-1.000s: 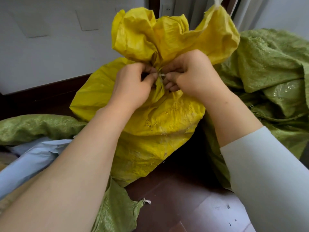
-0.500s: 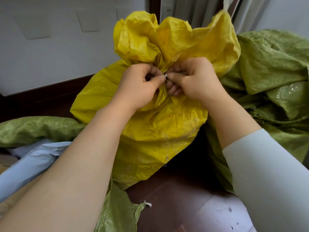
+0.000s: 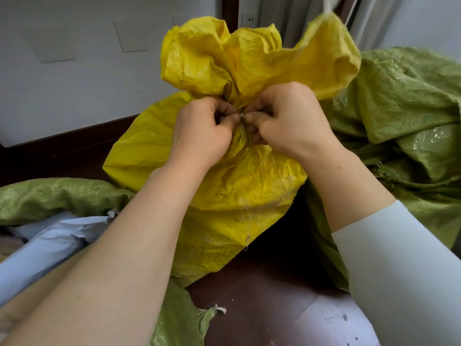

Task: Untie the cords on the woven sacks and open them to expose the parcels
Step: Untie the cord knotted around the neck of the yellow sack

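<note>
Knot (image 3: 241, 115) sits between your left hand (image 3: 203, 132) and right hand (image 3: 290, 121), both pinching the cord at the yellow sack (image 3: 239, 196) neck.

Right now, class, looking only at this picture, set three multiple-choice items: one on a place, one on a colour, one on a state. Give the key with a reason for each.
1. Where do both hands meet?
A. at the gathered neck of the yellow sack
B. on the floor
C. on the wall

2. What colour are the sacks on either side of it?
A. red
B. green
C. black

3. What state is the yellow sack in?
A. wide open, parcels showing
B. lying flat and empty
C. neck still bunched shut

Key: 1 A, the left hand and right hand pinch at the neck of the yellow sack. 2 B, the green sack on the right and the green sack on the left show it. 3 C, the cloth is cinched between the fingers and no parcels show inside it.
</note>
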Available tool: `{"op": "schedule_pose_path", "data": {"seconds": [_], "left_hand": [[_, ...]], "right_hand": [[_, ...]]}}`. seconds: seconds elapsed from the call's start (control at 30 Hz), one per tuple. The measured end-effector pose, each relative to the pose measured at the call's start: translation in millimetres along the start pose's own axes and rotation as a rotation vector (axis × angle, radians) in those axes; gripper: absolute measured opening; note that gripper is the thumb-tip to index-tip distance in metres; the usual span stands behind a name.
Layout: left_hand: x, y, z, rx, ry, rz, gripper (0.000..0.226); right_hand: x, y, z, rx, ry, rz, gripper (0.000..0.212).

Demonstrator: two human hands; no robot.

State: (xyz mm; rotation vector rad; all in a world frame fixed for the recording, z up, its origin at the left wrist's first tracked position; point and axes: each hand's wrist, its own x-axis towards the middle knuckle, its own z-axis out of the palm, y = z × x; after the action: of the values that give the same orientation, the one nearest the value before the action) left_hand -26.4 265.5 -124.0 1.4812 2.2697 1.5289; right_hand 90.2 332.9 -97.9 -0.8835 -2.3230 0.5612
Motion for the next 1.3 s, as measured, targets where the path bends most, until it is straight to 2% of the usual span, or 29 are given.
{"op": "schedule_pose_path", "data": {"seconds": [0.13, 0.3, 0.5, 0.53, 0.63, 0.7, 0.73, 0.8, 0.83, 0.87, 0.9, 0.97, 1.03, 1.07, 1.1, 1.2, 1.23, 1.3], "left_hand": [[-0.4, 0.7, 0.5, -0.011, -0.013, 0.013, 0.008], [2.6, -1.4, -0.8, -0.079, -0.047, 0.002, 0.005], [2.5, -2.8, -1.1, -0.125, -0.12, 0.008, 0.002], [1.8, -2.4, -1.2, -0.189, -0.13, -0.019, 0.003], [1.4, -3.8, -2.1, -0.295, -0.145, -0.067, 0.013], [1.3, -3.1, -3.1, -0.21, -0.148, -0.015, 0.013], [1.6, -1.9, -3.9, -0.156, -0.142, 0.017, 0.009], [2.8, -0.9, -4.9, -0.078, -0.127, 0.044, 0.006], [2.9, -1.0, -4.7, -0.068, -0.128, 0.042, 0.006], [3.0, -1.2, -4.2, -0.101, -0.137, 0.024, 0.005], [2.5, -0.7, -3.8, -0.177, -0.151, -0.006, 0.003], [1.7, -0.1, -4.3, -0.335, -0.158, -0.08, 0.008], [1.2, -1.0, -7.6, -0.33, -0.139, -0.062, 0.011], [1.8, -0.2, -9.9, -0.262, -0.133, -0.023, 0.007], [2.3, 0.8, -12.0, -0.166, -0.134, 0.02, 0.004], [3.1, 3.7, -13.1, 0.085, -0.106, 0.078, 0.007], [3.6, 3.8, -12.2, 0.06, -0.104, 0.068, 0.002], [3.4, 4.3, -11.1, -0.163, -0.131, -0.009, 0.013]], "right_hand": [[2.2, 4.4, -7.1, 0.072, -0.016, 0.047, 0.009], [-2.3, 0.7, -4.3, 0.059, -0.003, -0.042, 0.021], [0.0, 5.7, 7.1, -0.168, 0.116, -0.165, 0.021], [0.2, 7.6, 9.4, -0.083, 0.125, -0.148, 0.02], [0.6, 9.9, 11.5, 0.431, 0.04, 0.061, 0.008], [-0.1, 13.2, 10.1, 0.527, 0.015, 0.1, 0.01], [-0.7, 13.6, 9.7, 0.455, 0.029, 0.07, 0.011], [-2.2, 12.1, 10.1, 0.116, 0.073, -0.067, 0.016], [-2.0, 11.4, 10.8, -0.045, 0.093, -0.118, 0.019], [-1.8, 10.7, 11.5, -0.108, 0.118, -0.14, 0.02], [-1.1, 10.4, 12.2, -0.067, 0.131, -0.139, 0.019], [0.7, 8.7, 12.4, 0.206, 0.099, -0.058, 0.013], [1.7, 10.5, 10.9, 0.391, 0.05, 0.01, 0.01], [1.3, 11.4, 10.4, 0.391, 0.05, 0.004, 0.011], [0.9, 11.4, 9.5, 0.308, 0.069, -0.029, 0.013], [-3.5, 6.2, 10.3, -0.21, 0.184, -0.214, 0.018], [-3.8, 4.8, 11.9, -0.279, 0.243, -0.271, 0.018], [-1.6, 3.5, 13.5, -0.176, 0.268, -0.275, 0.014]]}}
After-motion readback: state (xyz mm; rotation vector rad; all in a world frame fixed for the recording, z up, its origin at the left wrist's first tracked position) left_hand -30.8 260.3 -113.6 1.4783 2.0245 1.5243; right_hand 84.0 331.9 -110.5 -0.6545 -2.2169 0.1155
